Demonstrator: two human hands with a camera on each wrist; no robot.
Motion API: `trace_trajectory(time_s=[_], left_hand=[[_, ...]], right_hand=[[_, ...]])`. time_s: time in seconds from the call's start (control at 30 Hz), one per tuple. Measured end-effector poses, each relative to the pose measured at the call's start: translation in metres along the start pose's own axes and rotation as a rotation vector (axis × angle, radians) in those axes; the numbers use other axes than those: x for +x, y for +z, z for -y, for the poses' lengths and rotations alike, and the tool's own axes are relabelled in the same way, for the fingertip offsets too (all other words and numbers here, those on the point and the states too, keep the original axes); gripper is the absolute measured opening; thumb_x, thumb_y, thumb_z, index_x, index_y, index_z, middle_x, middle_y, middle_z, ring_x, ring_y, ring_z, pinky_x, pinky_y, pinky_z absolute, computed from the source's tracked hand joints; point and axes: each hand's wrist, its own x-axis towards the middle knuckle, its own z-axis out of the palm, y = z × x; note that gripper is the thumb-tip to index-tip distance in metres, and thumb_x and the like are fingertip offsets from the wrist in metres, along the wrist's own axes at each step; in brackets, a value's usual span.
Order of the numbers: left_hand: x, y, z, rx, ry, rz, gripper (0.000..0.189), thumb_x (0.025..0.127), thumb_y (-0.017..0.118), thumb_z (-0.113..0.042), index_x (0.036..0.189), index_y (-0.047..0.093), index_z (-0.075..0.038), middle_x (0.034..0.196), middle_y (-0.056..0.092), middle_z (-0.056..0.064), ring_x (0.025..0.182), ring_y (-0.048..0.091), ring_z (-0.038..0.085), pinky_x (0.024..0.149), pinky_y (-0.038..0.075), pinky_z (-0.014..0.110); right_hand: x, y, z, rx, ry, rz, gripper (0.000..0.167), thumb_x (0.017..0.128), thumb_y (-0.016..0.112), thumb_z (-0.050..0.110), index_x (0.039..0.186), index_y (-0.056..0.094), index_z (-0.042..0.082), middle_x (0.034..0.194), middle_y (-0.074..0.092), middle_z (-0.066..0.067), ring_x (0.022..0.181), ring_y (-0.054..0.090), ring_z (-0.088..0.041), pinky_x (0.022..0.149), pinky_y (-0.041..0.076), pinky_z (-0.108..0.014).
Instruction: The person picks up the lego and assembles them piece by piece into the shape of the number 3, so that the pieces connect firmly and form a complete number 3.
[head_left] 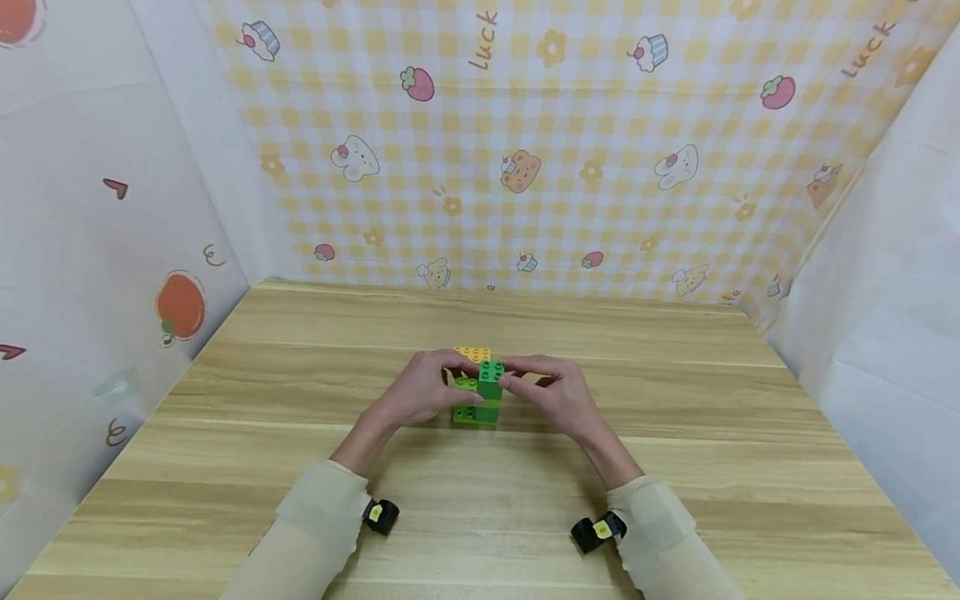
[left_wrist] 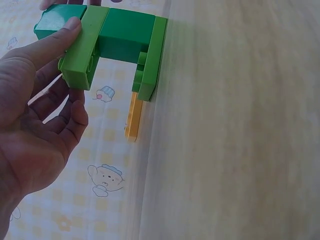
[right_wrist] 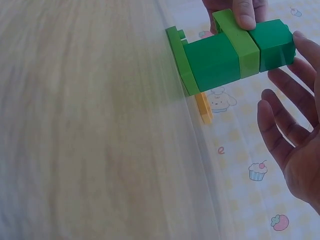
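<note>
Green stack (head_left: 487,412): stands upright on the wood table (head_left: 675,400), mid-table between the hands.
Left hand (head_left: 429,387): thumb and fingers clamped on the upper light green brick (left_wrist: 79,72), thumb flat on its near side; lower fingers curl loosely off the stack.
Right hand (head_left: 557,392): thumb and index a brick-width apart, pinching the top dark green brick (head_left: 491,377); remaining fingers spread, bent, off the stack.
Hidden: left index tip behind the stack; right index tip partly behind the top brick; part of the yellow brick (head_left: 474,354) behind left hand and stack in head view. Cannot tell if it touches the stack.
Cut off: both hands by the frame edges in the wrist views; both sleeves (head_left: 303,525) at the bottom of head view.
Hard to read: seating of the top brick; wrist views show only a thin seam under it.
Count, stack: four pieces, bottom up: light green base plate (left_wrist: 150,75), lower dark green brick (left_wrist: 125,32), light green, dark green.
Count, other: one yellow brick, on the table behind the stack; two black wrist cameras (head_left: 382,517); four studs on the top brick.
</note>
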Motion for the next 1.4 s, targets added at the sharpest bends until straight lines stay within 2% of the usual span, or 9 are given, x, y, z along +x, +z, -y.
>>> trace_trajectory(time_s=[0.27, 0.43, 0.57, 0.77, 1.13, 1.4], left_hand=[[-0.0001, -0.0009, -0.0011, -0.010, -0.018, 0.003, 0.033, 0.087, 0.087, -0.024, 0.116, 0.078, -0.010, 0.108, 0.073, 0.002, 0.097, 0.061, 0.021, 0.079, 0.053, 0.033], [-0.0006, -0.0012, -0.0021, -0.023, -0.023, 0.007, 0.033, 0.088, 0.086, -0.024, 0.116, 0.077, -0.009, 0.108, 0.073, 0.002, 0.096, 0.061, 0.020, 0.078, 0.053, 0.033], [0.0003, -0.0023, -0.0023, -0.023, -0.024, 0.006, 0.033, 0.087, 0.086, -0.023, 0.115, 0.077, -0.009, 0.106, 0.073, 0.002, 0.094, 0.060, 0.018, 0.077, 0.053, 0.033], [0.0011, -0.0032, -0.0035, -0.015, -0.025, 0.007, 0.034, 0.087, 0.086, -0.024, 0.116, 0.077, -0.009, 0.108, 0.073, 0.003, 0.096, 0.061, 0.019, 0.079, 0.053, 0.033], [0.0015, -0.0004, -0.0026, -0.037, -0.029, 0.017, 0.034, 0.087, 0.087, -0.023, 0.116, 0.077, -0.009, 0.109, 0.073, 0.003, 0.097, 0.061, 0.018, 0.079, 0.053, 0.033], [-0.0003, 0.0009, -0.0002, -0.048, -0.046, 0.014, 0.035, 0.087, 0.087, -0.024, 0.117, 0.077, -0.010, 0.110, 0.073, 0.003, 0.098, 0.060, 0.018, 0.081, 0.053, 0.033]], right_hand=[[0.0010, -0.0004, 0.0020, -0.014, -0.006, 0.008, 0.028, 0.097, 0.078, 0.024, 0.123, 0.081, 0.015, 0.115, 0.080, -0.005, 0.093, 0.071, -0.014, 0.069, 0.057, -0.027], [0.0013, -0.0006, 0.0030, -0.019, -0.003, 0.008, 0.027, 0.097, 0.078, 0.023, 0.123, 0.081, 0.016, 0.120, 0.080, -0.006, 0.096, 0.071, -0.012, 0.069, 0.057, -0.027], [0.0019, -0.0012, 0.0050, -0.010, 0.009, 0.010, 0.027, 0.096, 0.078, 0.024, 0.123, 0.081, 0.016, 0.123, 0.079, -0.006, 0.099, 0.072, -0.014, 0.070, 0.057, -0.027], [0.0027, -0.0025, 0.0045, 0.012, 0.027, 0.013, 0.027, 0.096, 0.079, 0.024, 0.122, 0.081, 0.017, 0.119, 0.080, -0.006, 0.100, 0.072, -0.015, 0.069, 0.057, -0.027], [0.0000, -0.0019, 0.0017, 0.085, 0.085, 0.025, 0.029, 0.095, 0.081, 0.023, 0.123, 0.081, 0.016, 0.117, 0.080, -0.007, 0.110, 0.071, -0.028, 0.075, 0.058, -0.028], [0.0000, 0.0004, 0.0005, 0.091, 0.095, 0.035, 0.030, 0.094, 0.080, 0.023, 0.123, 0.080, 0.017, 0.116, 0.080, -0.006, 0.109, 0.070, -0.027, 0.076, 0.058, -0.028]])
